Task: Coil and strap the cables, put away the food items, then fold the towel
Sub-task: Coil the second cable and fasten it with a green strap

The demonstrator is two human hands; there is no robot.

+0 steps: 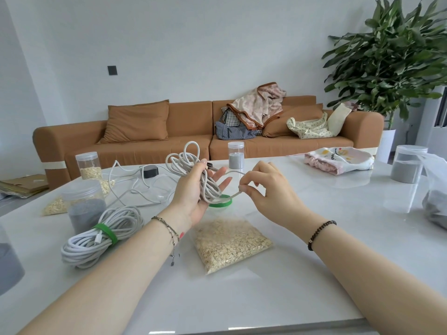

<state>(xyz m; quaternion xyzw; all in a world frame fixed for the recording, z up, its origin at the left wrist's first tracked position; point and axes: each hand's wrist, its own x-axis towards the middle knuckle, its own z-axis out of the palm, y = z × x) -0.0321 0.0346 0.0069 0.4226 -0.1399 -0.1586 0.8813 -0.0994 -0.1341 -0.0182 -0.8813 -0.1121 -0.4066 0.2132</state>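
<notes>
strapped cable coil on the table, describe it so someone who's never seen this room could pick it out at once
On the white table, look at the near left side, just in front of the clear jar of grey grains. A coil of white cable lies flat there. Unlike the loose bundle held in the left hand, it is cinched by a green strap.

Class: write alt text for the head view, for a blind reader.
A left hand holds loops of grey cable above a white table while the right hand pinches one strand. A green-strapped coil lies nearby.
</notes>
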